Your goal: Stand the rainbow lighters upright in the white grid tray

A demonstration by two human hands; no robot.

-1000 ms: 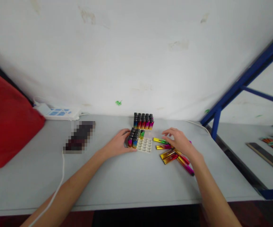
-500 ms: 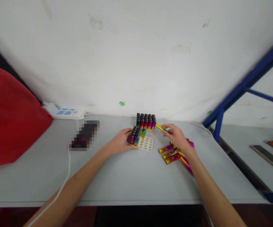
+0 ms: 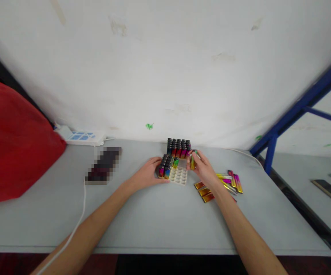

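My left hand [image 3: 148, 175] braces the white plastic socket tray [image 3: 178, 175] flat on the grey counter [image 3: 154, 217]; my right hand [image 3: 204, 170] fingers pinch one iridescent rainbow lighter [image 3: 193, 160] upright above its empty sockets.

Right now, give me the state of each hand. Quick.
Left hand: fingers curled against the side of the white tray, steadying it; grips nothing.
Right hand: closed on one rainbow-coloured lighter, held upright over the tray.
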